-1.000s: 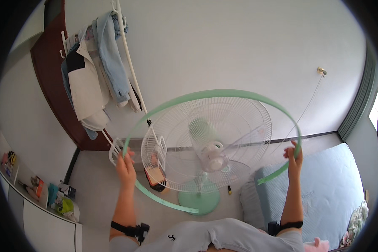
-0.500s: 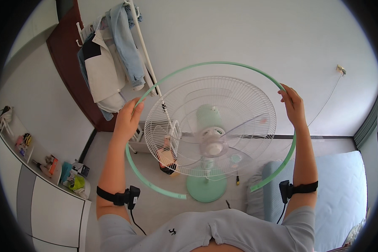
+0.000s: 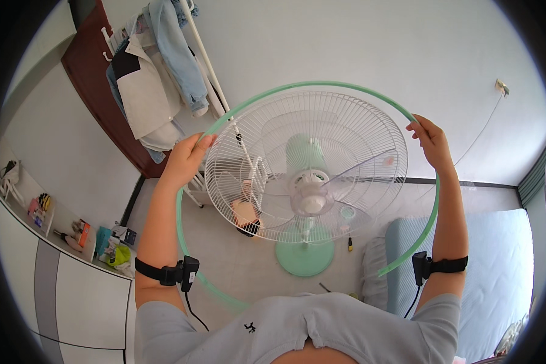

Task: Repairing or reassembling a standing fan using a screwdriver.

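The person's left hand [image 3: 190, 155] pinches the green hoop [image 3: 312, 83] at its upper left, thumb and fingers closed on the band; the right hand [image 3: 432, 141] has curled fingers closed around it at the upper right. The hoop, split at the bottom, frames the white wire grille [image 3: 358, 109] of the pedestal fan; whether the two touch cannot be told. Its edge runs close along the top of the grille, with wider gaps at the lower left and lower right. The right free end hangs over the near edge of the mattress [image 3: 491, 261] in view; the left one blurs out beside the grey shirt [image 3: 297, 321]. Bare floor [image 3: 164, 212] lies between the white cabinet [image 3: 91, 309] and the green fan base [image 3: 304, 253], and open wall [image 3: 370, 48] rises above the hoop.

Compared with half a second ago, the hoop's top sits nearer the grille's upper edge and its left end nearer the shirt. A second ago both hands gripped lower down its sides.
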The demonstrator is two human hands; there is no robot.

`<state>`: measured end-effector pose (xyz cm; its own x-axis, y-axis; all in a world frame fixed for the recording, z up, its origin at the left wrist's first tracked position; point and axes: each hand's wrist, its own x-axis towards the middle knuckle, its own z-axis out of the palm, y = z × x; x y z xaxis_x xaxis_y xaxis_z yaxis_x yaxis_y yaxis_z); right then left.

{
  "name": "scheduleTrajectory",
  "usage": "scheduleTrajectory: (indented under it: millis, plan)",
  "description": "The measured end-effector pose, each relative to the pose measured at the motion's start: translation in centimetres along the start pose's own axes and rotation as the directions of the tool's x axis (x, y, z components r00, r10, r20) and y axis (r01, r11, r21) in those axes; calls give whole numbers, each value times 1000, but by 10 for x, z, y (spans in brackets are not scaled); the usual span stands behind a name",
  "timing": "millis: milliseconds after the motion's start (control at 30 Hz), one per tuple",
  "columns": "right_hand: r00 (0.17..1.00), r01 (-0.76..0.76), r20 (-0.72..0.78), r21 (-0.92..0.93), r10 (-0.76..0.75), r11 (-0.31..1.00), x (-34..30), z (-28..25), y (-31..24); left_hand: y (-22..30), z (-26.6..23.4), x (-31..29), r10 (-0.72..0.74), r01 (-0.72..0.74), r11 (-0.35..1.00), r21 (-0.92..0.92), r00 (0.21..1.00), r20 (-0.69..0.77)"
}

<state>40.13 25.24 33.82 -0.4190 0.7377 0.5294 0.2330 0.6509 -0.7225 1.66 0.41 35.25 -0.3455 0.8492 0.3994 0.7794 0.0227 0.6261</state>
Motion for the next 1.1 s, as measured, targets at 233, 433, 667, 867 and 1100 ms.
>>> scheduleTrajectory:
  millis: [233, 433, 667, 867, 1100]
  plan:
    - [1000, 13, -15, 19, -13, 1000, -13, 3, 8, -4, 3, -2, -19, 18, 1000, 24, 999, 36]
    - [990, 119, -80, 75, -113, 990, -17, 5, 17, 4, 10, -3, 36, -37, 999, -29, 999, -32]
    - [982, 171, -91, 35, -167, 985, -19, 12, 23, -1, 16, -10, 117, -104, 987, 124, 988, -98]
    - [957, 248, -172, 77, -232, 966, -9, 10, 17, 0, 17, -1, 116, -111, 993, 45, 982, -146]
    - [961, 238, -153, 23, -231, 971, -14, 11, 32, -12, 28, -6, 67, -52, 992, 111, 988, -136]
